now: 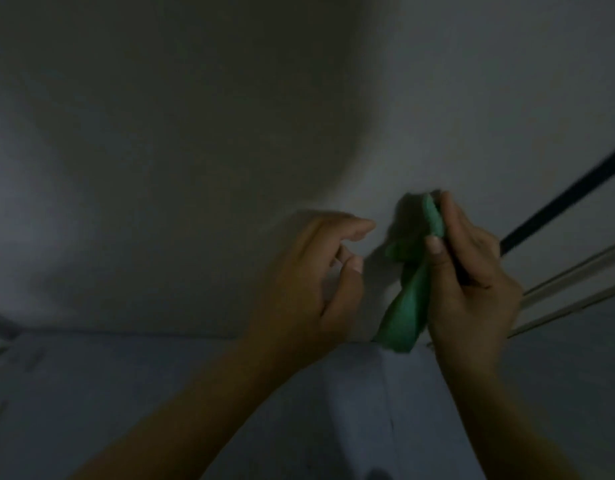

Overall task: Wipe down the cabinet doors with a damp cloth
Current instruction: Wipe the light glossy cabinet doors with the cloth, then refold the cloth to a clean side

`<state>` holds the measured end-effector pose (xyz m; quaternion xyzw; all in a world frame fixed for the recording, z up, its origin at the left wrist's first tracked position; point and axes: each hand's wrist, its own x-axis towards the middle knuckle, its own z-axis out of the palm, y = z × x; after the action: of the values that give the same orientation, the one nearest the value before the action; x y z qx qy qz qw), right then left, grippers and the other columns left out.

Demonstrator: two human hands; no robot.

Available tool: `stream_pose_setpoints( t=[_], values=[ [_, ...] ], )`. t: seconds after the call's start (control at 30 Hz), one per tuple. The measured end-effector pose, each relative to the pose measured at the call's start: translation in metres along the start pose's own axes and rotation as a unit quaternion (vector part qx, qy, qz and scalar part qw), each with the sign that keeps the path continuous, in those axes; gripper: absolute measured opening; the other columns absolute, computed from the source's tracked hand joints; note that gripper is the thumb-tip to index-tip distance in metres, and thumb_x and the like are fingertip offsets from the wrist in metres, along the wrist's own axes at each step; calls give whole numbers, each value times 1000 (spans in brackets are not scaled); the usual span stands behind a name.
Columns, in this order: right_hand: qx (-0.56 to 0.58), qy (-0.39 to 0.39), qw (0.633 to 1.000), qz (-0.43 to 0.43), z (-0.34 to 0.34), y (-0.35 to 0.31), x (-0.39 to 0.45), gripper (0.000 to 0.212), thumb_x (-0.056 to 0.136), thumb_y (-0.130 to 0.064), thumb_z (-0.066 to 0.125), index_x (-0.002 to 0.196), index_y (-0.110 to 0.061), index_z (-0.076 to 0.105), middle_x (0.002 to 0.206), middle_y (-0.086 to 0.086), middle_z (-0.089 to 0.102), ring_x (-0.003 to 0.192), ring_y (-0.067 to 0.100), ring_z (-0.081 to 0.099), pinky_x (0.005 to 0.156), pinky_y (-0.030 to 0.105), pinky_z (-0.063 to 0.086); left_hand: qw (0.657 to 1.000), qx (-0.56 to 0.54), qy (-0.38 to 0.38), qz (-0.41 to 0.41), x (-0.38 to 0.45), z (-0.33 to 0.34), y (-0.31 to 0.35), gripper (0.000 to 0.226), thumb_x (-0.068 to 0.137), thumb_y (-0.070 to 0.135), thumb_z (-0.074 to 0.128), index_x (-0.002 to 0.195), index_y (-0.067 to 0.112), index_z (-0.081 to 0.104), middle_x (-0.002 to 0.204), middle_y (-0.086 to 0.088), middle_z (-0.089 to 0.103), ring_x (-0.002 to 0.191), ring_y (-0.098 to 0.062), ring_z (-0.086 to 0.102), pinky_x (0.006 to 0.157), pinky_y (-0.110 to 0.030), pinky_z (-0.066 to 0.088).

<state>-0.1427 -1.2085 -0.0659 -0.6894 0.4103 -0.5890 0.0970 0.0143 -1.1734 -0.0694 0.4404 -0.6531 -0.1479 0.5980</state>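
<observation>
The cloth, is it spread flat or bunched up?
Bunched. The cloth hangs in a twisted wad from the right hand, not spread flat.

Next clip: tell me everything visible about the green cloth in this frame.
The green cloth looks like soft, plain fabric with no visible pattern, bunched and twisted rather than spread flat. Its upper part is gathered in the grip of the right hand, thumb in front and fingers behind, while a folded length hangs down below the hand. It is held up in front of a pale flat surface; contact with it cannot be told. The left hand is beside it with loosely curled fingers, not touching. Dampness cannot be judged in the dim, blurred image.
</observation>
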Motion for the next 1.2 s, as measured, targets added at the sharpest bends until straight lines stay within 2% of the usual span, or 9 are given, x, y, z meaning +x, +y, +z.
stream_pose_setpoints(
  t=[0.1, 0.2, 0.27, 0.37, 0.6, 0.73, 0.9, 1.03, 1.2],
  values=[
    [34, -98, 994, 18, 25, -39, 11, 43, 94, -29, 54, 131, -10, 46, 125, -36, 52, 114, 2, 52, 99, 14, 40, 997, -30, 5, -67, 0, -29, 1, 29, 94, 21, 43, 118, 11, 57, 107, 3, 59, 87, -7, 59, 77, -15, 46],
    [55, -197, 977, 56, 51, -89, 24, 42, 93, -31, 54, 131, -14, 47, 126, -26, 54, 114, 0, 54, 96, 13, 42, 976, -81, 1, -203, 5, -71, 18, 31, 95, 31, 40, 119, 20, 57, 102, 1, 65, 86, -12, 65, 76, -25, 52],
    [60, -239, 964, 99, 66, -126, 34, 40, 91, -27, 55, 129, -20, 48, 120, -11, 60, 109, 2, 57, 94, 12, 43, 940, -148, -9, -308, 12, -104, 37, 28, 95, 34, 42, 112, 23, 61, 98, 2, 67, 86, -11, 66, 79, -26, 53],
    [87, -287, 939, 166, 82, -188, 52, 37, 89, -24, 62, 124, -28, 53, 120, -16, 58, 113, -3, 56, 96, 13, 43, 874, -248, -12, -419, 25, -158, 75, 23, 93, 32, 44, 106, 30, 63, 100, 5, 68, 92, -12, 65, 83, -26, 52],
    [149, -412, 837, 328, 92, -339, 116, 21, 89, -20, 65, 100, -39, 65, 104, -20, 68, 99, -1, 64, 82, 17, 52, 804, -265, 31, -531, 38, -268, 204, 42, 92, 32, 52, 133, 23, 53, 125, 1, 62, 109, -14, 62, 85, -23, 50],
    [166, -497, 771, 362, 84, -413, 131, 14, 87, -21, 68, 91, -34, 68, 94, -8, 72, 90, 7, 67, 72, 17, 51, 770, -238, 183, -564, 30, -300, 295, 33, 92, 13, 60, 124, 20, 60, 112, 1, 67, 97, -16, 66, 79, -23, 53],
    [182, -620, 698, 310, 60, -510, 133, 11, 85, -23, 71, 94, -18, 71, 92, 0, 72, 86, 13, 68, 71, 21, 54, 704, -174, 411, -553, 7, -321, 414, 13, 82, 22, 65, 85, 10, 67, 65, -3, 62, 57, -19, 55, 54, -27, 47],
    [204, -696, 644, 242, 24, -592, 101, 6, 85, -20, 71, 88, -22, 66, 88, -5, 70, 78, 0, 65, 69, 14, 50, 650, -133, 543, -515, -32, -331, 504, 11, 90, 9, 60, 80, 4, 62, 58, -5, 57, 50, -17, 49, 50, -23, 42],
    [224, -753, 585, 203, -40, -684, 19, 8, 84, -22, 71, 85, -24, 64, 89, -3, 70, 83, 8, 67, 75, 23, 53, 579, -89, 650, -485, -119, -337, 603, 11, 89, 13, 61, 84, 3, 64, 60, -9, 55, 51, -19, 47, 48, -23, 41]
  ],
)
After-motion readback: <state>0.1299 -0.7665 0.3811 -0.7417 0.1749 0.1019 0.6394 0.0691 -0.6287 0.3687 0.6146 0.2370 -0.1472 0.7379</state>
